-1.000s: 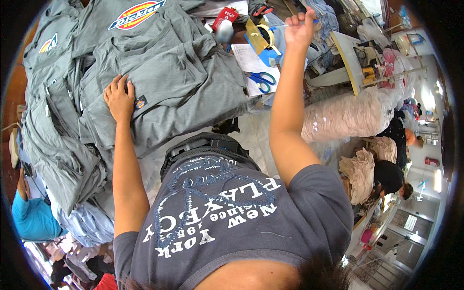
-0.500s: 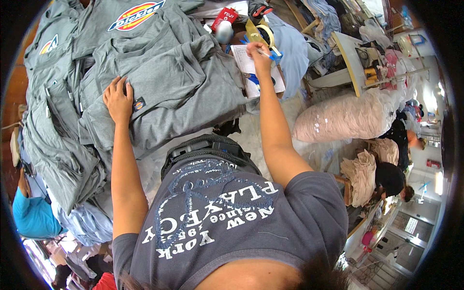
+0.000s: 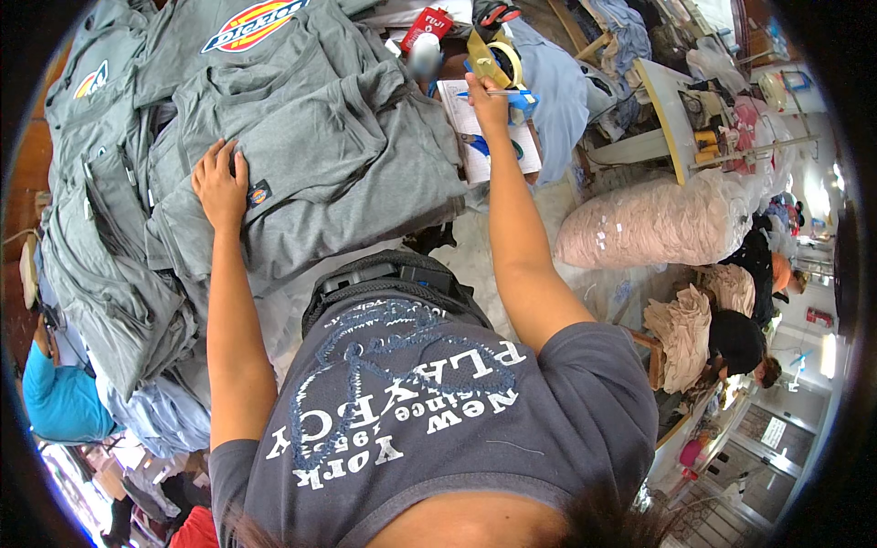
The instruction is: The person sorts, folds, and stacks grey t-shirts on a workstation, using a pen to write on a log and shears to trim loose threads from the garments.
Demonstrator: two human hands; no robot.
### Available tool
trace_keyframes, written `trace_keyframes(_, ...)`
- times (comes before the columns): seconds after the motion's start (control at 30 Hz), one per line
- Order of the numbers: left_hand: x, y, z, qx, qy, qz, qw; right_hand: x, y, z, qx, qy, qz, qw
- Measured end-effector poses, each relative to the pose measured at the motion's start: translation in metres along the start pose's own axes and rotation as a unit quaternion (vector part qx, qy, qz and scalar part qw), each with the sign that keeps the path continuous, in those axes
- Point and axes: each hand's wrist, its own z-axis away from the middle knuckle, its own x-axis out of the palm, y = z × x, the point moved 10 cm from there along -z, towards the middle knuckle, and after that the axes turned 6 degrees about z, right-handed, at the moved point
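Observation:
My left hand [image 3: 220,185] lies flat with fingers spread on a folded grey T-shirt [image 3: 315,137], beside a small dark label patch [image 3: 259,194]. This shirt rests on a thick pile of grey shirts. To the right of the pile, my right hand [image 3: 487,102] is closed on a blue-and-white pen [image 3: 513,92], held sideways over a notepad [image 3: 454,114] with writing on it. My wrist and forearm cover part of the notepad. Blue-handled snips [image 3: 475,143] lie on the page next to my wrist.
Beyond my right hand are a tape roll [image 3: 505,64], a red tag [image 3: 427,27] and light blue cloth [image 3: 553,82]. A plastic-wrapped bundle of pinkish cloth [image 3: 653,219] lies to the right. Co-workers sit at far left, in a blue top [image 3: 64,397], and at far right.
The pen has turned in my right hand and now lies more level across the fingers. That hand has shifted slightly toward the upper left. My left hand stays on the shirt.

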Motion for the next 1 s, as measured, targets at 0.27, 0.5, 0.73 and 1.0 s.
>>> trace_keyframes(0.27,0.000,0.000,-0.001,-0.005,-0.005,0.008,1.000,0.003,0.001,-0.003,-0.046,0.006,0.096,0.994)
trace_keyframes(0.5,-0.001,0.000,0.000,-0.012,-0.005,0.006,1.000,0.003,-0.001,-0.002,-0.039,0.019,0.098,0.994)
trace_keyframes(0.73,0.000,-0.003,0.001,-0.013,-0.012,0.001,1.000,0.002,0.000,-0.003,-0.041,0.023,0.129,0.991)
trace_keyframes(1.0,-0.002,0.000,0.001,-0.012,-0.002,0.009,1.000,-0.004,0.009,-0.006,0.023,0.017,0.059,0.998)
